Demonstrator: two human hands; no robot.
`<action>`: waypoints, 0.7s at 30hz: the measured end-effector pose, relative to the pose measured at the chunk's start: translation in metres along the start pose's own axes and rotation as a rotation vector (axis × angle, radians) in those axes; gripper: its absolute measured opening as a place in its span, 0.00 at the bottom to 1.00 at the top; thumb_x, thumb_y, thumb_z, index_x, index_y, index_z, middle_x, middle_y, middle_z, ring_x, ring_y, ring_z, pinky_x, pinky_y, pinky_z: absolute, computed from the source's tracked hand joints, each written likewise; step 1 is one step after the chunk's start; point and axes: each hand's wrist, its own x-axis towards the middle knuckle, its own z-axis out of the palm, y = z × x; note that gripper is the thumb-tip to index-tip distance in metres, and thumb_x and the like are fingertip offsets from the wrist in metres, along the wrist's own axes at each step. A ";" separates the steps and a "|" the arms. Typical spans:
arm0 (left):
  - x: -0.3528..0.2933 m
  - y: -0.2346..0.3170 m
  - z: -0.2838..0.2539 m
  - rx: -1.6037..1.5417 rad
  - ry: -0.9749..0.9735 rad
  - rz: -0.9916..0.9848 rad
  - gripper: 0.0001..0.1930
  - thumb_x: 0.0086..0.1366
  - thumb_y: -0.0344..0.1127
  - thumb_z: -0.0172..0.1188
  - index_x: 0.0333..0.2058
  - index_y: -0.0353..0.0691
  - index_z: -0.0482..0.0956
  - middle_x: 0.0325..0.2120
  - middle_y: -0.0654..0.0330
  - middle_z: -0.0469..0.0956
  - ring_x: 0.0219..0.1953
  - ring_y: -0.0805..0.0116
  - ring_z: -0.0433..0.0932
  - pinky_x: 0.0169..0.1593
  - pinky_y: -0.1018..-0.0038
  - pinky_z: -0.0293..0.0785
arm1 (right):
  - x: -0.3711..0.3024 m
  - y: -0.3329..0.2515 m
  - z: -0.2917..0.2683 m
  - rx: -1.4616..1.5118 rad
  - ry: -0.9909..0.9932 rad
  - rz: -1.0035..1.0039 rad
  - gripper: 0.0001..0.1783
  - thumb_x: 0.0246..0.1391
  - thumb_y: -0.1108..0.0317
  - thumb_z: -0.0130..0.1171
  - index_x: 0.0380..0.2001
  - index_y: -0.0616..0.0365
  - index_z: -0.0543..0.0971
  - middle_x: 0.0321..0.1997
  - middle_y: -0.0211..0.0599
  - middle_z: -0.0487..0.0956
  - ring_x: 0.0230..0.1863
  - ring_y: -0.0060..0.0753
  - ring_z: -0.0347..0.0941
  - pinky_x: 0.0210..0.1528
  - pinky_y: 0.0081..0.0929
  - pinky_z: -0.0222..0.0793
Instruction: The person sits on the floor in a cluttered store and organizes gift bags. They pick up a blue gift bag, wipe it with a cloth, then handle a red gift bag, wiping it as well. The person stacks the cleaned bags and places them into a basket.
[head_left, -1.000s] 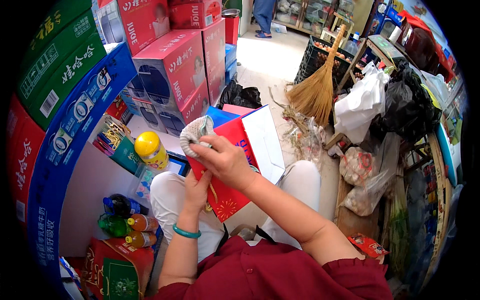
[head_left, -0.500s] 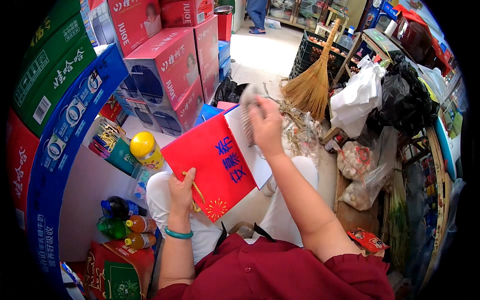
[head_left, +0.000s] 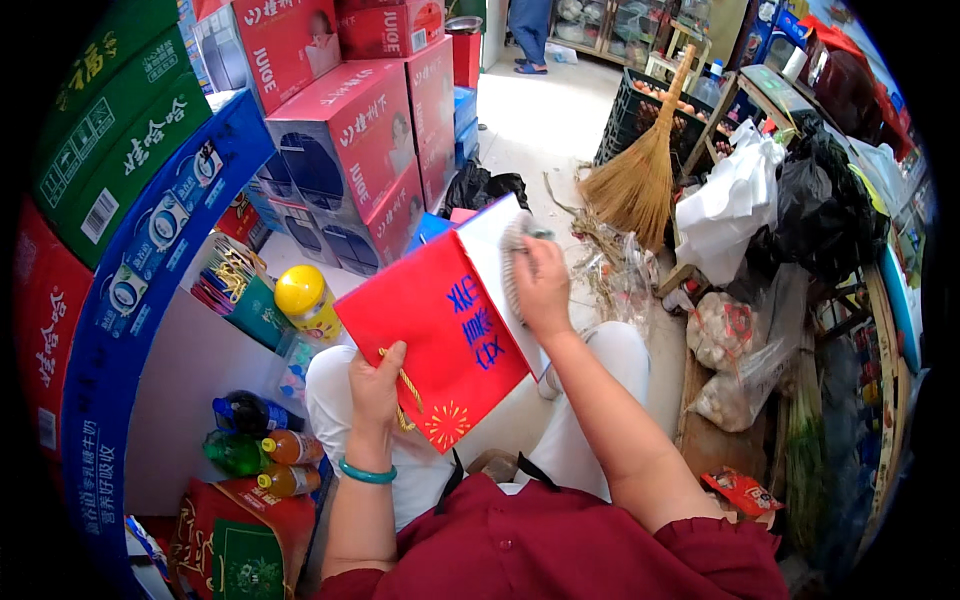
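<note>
A red paper gift bag [head_left: 415, 325] with blue lettering, a gold firework print and a gold rope handle [head_left: 409, 396] is held tilted above my lap. My left hand [head_left: 376, 385] grips its near left edge beside the handle, thumb on the red face. On the bag's white side panel [head_left: 484, 238], my right hand [head_left: 545, 292] presses a grey striped cloth [head_left: 514, 262], its fingers closed around it. Part of the cloth is hidden by that hand.
Red and green cartons [head_left: 345, 130] are stacked at the left. Drink bottles [head_left: 290, 447] and a yellow-lidded container [head_left: 306, 295] stand near my left knee. At the right are a straw broom [head_left: 645, 165], bagged garlic [head_left: 722, 330] and plastic bags [head_left: 735, 195]. Someone's blue-clad leg [head_left: 528, 30] shows far off.
My right hand has slid the cloth a little toward me along the white side panel. The whole view has shifted slightly. My left hand keeps its hold on the gift bag.
</note>
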 end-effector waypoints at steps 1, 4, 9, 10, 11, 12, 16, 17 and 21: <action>0.001 0.000 -0.002 0.002 0.031 0.019 0.14 0.62 0.27 0.56 0.47 0.32 0.71 0.42 0.58 0.76 0.42 0.70 0.75 0.46 0.75 0.72 | -0.004 -0.014 0.002 0.018 -0.058 -0.043 0.13 0.52 0.67 0.53 0.41 0.56 0.76 0.40 0.41 0.74 0.40 0.46 0.73 0.41 0.35 0.69; 0.007 0.009 0.001 -0.124 0.085 0.041 0.16 0.62 0.28 0.54 0.49 0.34 0.69 0.44 0.57 0.75 0.43 0.68 0.76 0.47 0.73 0.74 | -0.012 -0.023 0.001 -0.006 -0.110 -0.044 0.13 0.50 0.66 0.55 0.41 0.52 0.76 0.41 0.39 0.74 0.37 0.45 0.73 0.38 0.34 0.70; 0.017 0.018 -0.006 -0.253 0.119 0.095 0.18 0.63 0.30 0.53 0.52 0.37 0.66 0.47 0.56 0.73 0.46 0.63 0.75 0.48 0.67 0.75 | -0.038 0.035 -0.001 -0.036 -0.122 0.229 0.14 0.50 0.66 0.54 0.41 0.56 0.76 0.40 0.41 0.74 0.40 0.48 0.72 0.42 0.37 0.68; 0.017 0.018 -0.006 -0.265 0.124 0.106 0.18 0.63 0.31 0.53 0.52 0.38 0.65 0.48 0.56 0.72 0.47 0.62 0.75 0.48 0.66 0.75 | -0.041 0.032 -0.003 -0.040 -0.124 0.268 0.14 0.50 0.66 0.54 0.41 0.56 0.75 0.39 0.42 0.74 0.40 0.48 0.72 0.42 0.37 0.68; 0.018 0.018 -0.005 -0.286 0.122 0.106 0.19 0.63 0.31 0.53 0.52 0.38 0.65 0.48 0.56 0.72 0.47 0.62 0.75 0.48 0.66 0.75 | -0.043 0.029 -0.002 -0.003 -0.078 0.194 0.13 0.51 0.66 0.54 0.40 0.57 0.75 0.38 0.43 0.74 0.39 0.48 0.72 0.40 0.36 0.69; 0.019 0.017 -0.001 -0.307 0.117 0.106 0.19 0.63 0.31 0.53 0.53 0.38 0.65 0.48 0.56 0.72 0.47 0.61 0.74 0.48 0.66 0.75 | -0.043 0.025 0.000 0.017 -0.073 0.123 0.13 0.51 0.66 0.54 0.40 0.57 0.75 0.38 0.43 0.74 0.39 0.48 0.72 0.40 0.36 0.69; 0.022 0.011 0.000 -0.368 0.185 0.079 0.21 0.63 0.32 0.54 0.54 0.39 0.63 0.49 0.55 0.71 0.48 0.60 0.74 0.49 0.64 0.74 | -0.040 -0.038 0.006 0.055 -0.217 -0.098 0.11 0.49 0.69 0.55 0.38 0.53 0.76 0.38 0.41 0.74 0.37 0.46 0.74 0.35 0.34 0.72; 0.025 0.009 0.005 -0.375 0.200 0.085 0.20 0.63 0.33 0.54 0.53 0.38 0.64 0.49 0.54 0.71 0.48 0.59 0.74 0.49 0.64 0.74 | -0.043 -0.049 0.008 0.085 -0.253 -0.163 0.12 0.47 0.70 0.56 0.38 0.52 0.76 0.38 0.40 0.74 0.36 0.45 0.74 0.34 0.34 0.72; 0.033 0.007 0.005 -0.405 0.263 0.103 0.21 0.63 0.34 0.54 0.53 0.35 0.63 0.49 0.53 0.71 0.48 0.58 0.74 0.50 0.64 0.73 | -0.072 -0.073 0.005 0.204 -0.417 -0.331 0.15 0.42 0.72 0.60 0.37 0.50 0.76 0.38 0.37 0.73 0.36 0.40 0.74 0.31 0.32 0.72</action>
